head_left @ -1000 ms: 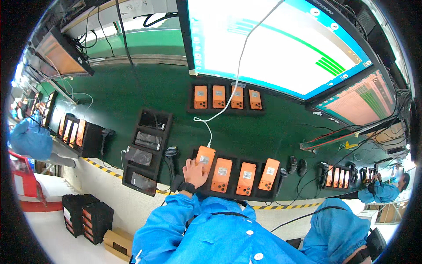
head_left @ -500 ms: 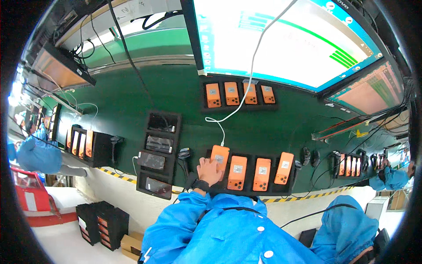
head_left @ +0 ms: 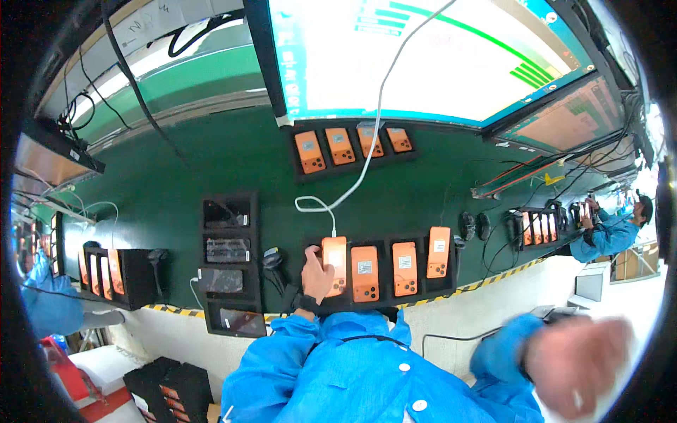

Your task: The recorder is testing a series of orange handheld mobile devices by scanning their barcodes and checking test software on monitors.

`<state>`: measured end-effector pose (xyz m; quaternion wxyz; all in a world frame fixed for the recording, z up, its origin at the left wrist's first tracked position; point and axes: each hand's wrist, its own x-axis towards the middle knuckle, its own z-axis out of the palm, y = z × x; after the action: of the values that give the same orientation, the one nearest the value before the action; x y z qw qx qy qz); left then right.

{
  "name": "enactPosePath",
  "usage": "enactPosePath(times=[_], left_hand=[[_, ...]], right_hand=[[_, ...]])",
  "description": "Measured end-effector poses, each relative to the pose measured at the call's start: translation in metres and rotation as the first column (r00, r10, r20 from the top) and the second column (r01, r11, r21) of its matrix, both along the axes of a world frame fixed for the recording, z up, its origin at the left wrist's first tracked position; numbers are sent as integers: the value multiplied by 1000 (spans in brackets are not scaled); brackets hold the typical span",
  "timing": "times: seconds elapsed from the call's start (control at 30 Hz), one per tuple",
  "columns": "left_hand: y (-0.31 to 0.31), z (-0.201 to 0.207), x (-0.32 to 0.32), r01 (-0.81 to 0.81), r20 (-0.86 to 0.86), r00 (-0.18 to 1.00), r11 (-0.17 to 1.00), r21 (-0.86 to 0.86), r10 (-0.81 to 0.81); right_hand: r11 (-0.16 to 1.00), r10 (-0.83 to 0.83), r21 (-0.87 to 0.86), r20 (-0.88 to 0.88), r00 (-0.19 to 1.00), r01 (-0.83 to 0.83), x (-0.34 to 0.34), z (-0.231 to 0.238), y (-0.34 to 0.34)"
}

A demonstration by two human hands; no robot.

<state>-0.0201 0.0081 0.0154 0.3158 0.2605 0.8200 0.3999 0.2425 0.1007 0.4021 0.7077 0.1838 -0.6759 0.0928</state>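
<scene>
The left hand point(head_left: 316, 276) is touching the left edge of the orange phone point(head_left: 334, 262) at the black tray's point(head_left: 453, 280) leftmost slot, its grip unclear, and steadying well means not levering the white cable's point(head_left: 333, 220) plug. The phone's long axis is running away from the person, plug end pointing monitor-ward point(head_left: 423, 63). The right hand point(head_left: 582, 359), blurred, is hovering well apart, its closure impossible to tell.

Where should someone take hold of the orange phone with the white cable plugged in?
Probably by its two long edges, from the near side: the orange phone is a slim slab, and the white cable leaves its far end. The left hand is at its left edge.
</scene>
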Motion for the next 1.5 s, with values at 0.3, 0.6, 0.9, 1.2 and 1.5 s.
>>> enactPosePath(times=[0.3,0.6,0.9,1.2,1.5], left_hand=[[-45,19,9,93,252,948,929,359,-193],[-62,36,9,319,-98,947,933,167,-306],[-43,-30,-8,176,-16,984,982,75,-175],[-93,-70,-37,-309,-345,875,940,147,341],[-95,-89,-59,-429,359,849,902,38,388]], right_hand=[[683,0,-245,942,336,688,-139,-353,2],[-75,536,-775,499,681,627,-156,-389,-27],[-396,346,-804,317,883,444,-93,-425,-16],[-416,346,-706,461,817,574,-67,-408,-32],[-305,424,-776,408,809,552,-64,-422,-26]])
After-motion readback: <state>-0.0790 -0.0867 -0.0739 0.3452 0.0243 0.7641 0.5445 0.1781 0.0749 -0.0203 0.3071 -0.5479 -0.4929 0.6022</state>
